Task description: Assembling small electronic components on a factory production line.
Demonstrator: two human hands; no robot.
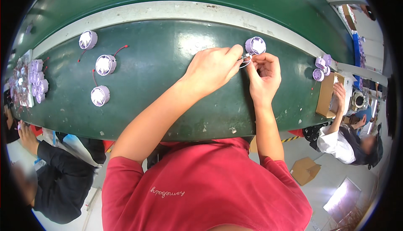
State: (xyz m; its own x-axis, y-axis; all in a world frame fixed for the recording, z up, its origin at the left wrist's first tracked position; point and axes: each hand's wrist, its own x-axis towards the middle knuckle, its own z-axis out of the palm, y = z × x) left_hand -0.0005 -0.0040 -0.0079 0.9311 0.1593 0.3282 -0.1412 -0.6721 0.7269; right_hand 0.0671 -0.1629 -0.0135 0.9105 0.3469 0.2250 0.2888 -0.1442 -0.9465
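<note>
My left hand (213, 69) is closed, thumb and fingers pinching near a thin white wire (243, 66) with a small pale connector-like end. My right hand (265, 76) faces it with its fingers curled in and pinches the same wire, which loops between the two hands. Just beyond the fingertips stands a round lilac fan unit (255, 45) with white blades, on the green work surface (176, 117). Whether the wire joins that unit is hidden by my fingers.
Toward the left lie several similar fan units (105, 64), some with red leads, and more are stacked at the far left (39, 81). On the right, lilac parts (321, 68) sit by a cardboard box (326, 96). A co-worker's hand (339, 95) reaches there; another person (63, 180) is at left.
</note>
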